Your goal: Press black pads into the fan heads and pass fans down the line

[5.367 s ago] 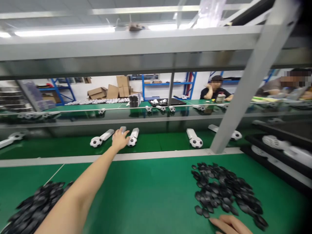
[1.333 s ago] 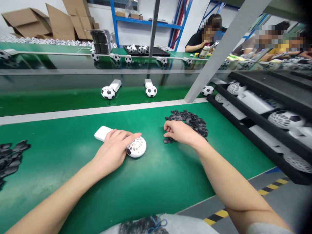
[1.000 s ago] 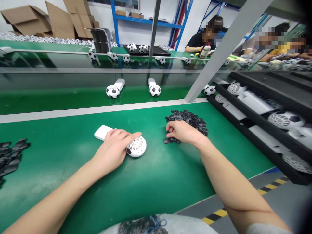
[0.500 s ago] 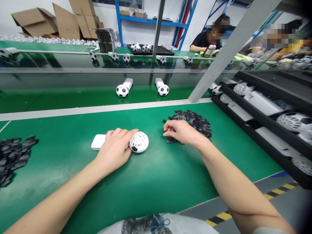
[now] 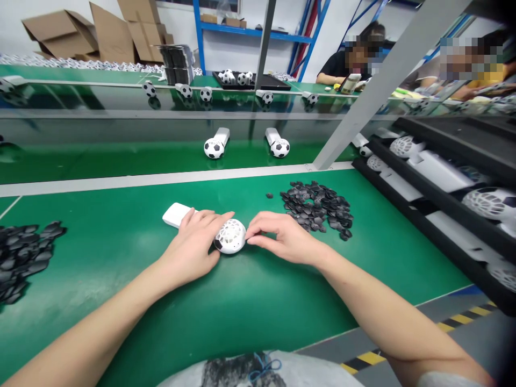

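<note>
I see the fan (image 5: pixel 226 234), a white handheld one with a football-shaped head, lying on the green table (image 5: pixel 258 301) in front of me. My left hand (image 5: pixel 193 244) is pressed flat over its handle, fingers together. My right hand (image 5: pixel 282 239) pinches at the head's right edge; I cannot tell what it holds. Only 1 black patch shows on the head, so I judge most patches remain. Right of the fan lies a pile of black patches (image 5: pixel 318 207), well apart; beyond the fan, 2 finished fans (image 5: pixel 245 145) sit on the belt. Nothing blocks either hand.
</note>
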Action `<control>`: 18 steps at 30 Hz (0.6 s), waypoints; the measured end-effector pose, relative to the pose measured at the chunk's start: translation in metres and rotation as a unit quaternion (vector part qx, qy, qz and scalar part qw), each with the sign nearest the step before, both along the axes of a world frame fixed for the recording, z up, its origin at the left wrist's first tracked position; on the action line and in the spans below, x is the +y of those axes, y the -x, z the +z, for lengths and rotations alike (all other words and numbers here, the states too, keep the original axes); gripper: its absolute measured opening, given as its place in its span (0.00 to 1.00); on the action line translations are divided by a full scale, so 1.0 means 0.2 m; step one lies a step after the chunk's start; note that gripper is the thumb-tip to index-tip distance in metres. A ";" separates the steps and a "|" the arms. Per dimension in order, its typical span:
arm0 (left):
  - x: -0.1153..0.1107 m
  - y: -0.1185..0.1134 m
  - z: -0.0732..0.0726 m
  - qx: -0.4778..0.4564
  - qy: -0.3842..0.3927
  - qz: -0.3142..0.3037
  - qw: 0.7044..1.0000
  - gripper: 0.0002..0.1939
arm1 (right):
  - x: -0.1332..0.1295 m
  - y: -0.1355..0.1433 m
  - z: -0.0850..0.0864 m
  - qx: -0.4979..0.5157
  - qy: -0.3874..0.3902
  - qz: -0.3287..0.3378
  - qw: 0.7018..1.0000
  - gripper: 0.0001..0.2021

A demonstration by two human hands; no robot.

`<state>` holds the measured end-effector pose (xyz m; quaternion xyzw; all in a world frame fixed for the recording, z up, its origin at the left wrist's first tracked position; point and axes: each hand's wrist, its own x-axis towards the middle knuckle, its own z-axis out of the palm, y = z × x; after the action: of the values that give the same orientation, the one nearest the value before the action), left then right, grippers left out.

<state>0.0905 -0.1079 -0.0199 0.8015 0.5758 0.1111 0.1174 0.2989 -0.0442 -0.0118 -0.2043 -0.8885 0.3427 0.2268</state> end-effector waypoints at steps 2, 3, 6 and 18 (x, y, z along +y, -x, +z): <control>0.00 -0.01 0.00 -0.016 0.012 0.009 1.000 0.33 | -0.02 0.02 -0.01 0.021 0.015 -0.001 1.000 0.03; 0.00 -0.01 0.00 -0.024 0.015 0.015 0.999 0.34 | -0.03 0.02 -0.02 0.027 0.024 -0.004 0.999 0.03; 0.00 -0.03 0.00 -0.038 0.014 0.036 0.999 0.38 | -0.04 0.04 -0.04 0.028 0.044 -0.009 0.999 0.03; -0.02 -0.06 -0.02 -0.061 -0.029 0.073 0.995 0.29 | -0.05 0.10 -0.09 0.036 0.160 -0.086 0.983 0.21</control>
<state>0.1032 -0.1113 -0.0234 0.7523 0.6207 0.1849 0.1208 0.2791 -0.0538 -0.0296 -0.3011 -0.7926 0.4668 0.2514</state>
